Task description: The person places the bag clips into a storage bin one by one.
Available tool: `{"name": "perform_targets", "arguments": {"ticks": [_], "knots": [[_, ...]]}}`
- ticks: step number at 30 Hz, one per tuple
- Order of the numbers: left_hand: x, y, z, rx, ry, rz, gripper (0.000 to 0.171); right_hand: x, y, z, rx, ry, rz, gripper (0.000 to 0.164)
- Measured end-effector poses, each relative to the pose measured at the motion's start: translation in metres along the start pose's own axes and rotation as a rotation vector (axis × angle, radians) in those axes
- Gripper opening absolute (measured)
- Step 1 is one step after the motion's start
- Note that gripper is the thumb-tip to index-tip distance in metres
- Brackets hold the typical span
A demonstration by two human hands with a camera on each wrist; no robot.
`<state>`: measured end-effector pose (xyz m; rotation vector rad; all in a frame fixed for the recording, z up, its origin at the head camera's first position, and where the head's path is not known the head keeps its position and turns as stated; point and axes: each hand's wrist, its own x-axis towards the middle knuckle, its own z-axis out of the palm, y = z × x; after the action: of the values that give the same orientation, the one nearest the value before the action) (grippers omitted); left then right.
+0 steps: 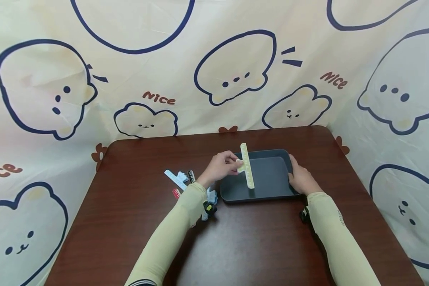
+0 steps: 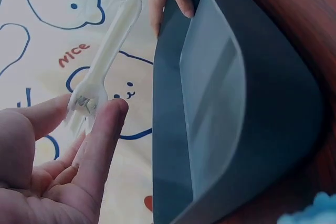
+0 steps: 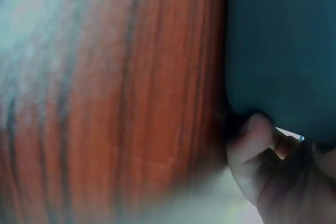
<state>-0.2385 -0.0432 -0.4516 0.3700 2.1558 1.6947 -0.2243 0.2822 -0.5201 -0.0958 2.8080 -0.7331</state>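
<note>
The left hand (image 1: 222, 165) pinches 1 yellow clip (image 1: 248, 166) by its grip end above the dark tray (image 1: 271, 172), leaving the long bar free. The right hand (image 1: 303, 178) grips the tray's right side, likely steadying it. Blue clips (image 1: 176, 180) lie left, seemingly within reach.

Dk brn tbl (image 1: 243, 234); pale cartoon-print cloth (image 1: 186, 75) behind, w/ "Nice" txt (image 1: 159, 98).

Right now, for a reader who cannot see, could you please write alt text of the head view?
A person's left hand pinches a pale yellow clip above a dark tray, whose right side the right hand holds. Blue clips and others lie left of the tray on a brown table.
</note>
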Motion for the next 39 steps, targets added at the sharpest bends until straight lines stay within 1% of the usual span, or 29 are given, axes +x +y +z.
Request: {"name": "perform_targets", "arguments": {"ticks": [5,11,17,21,25,33,39], "knots": [[0.008,0.006,0.007,-0.002,-0.005,-0.028,0.026,-0.001,0.000,0.001,-0.007,0.002,-0.002,0.076],[0.018,0.011,0.017,0.026,-0.021,-0.034,0.024,-0.001,0.000,0.003,-0.019,0.016,-0.005,0.076],[0.025,0.008,0.024,-0.004,-0.046,-0.050,0.024,-0.002,-0.001,0.003,-0.016,0.013,0.000,0.076],[0.027,0.007,0.026,-0.008,-0.059,-0.069,0.023,-0.002,0.000,0.003,-0.015,0.020,-0.003,0.076],[0.028,0.008,0.027,-0.011,-0.059,-0.095,0.024,-0.002,0.000,0.001,-0.012,0.025,-0.005,0.075],[0.037,0.011,0.033,-0.006,-0.050,-0.094,0.023,0.000,0.000,0.002,-0.009,0.016,0.003,0.075],[0.044,0.010,0.041,-0.006,-0.064,-0.095,0.021,-0.001,-0.001,0.002,-0.010,0.024,0.008,0.075]]}}
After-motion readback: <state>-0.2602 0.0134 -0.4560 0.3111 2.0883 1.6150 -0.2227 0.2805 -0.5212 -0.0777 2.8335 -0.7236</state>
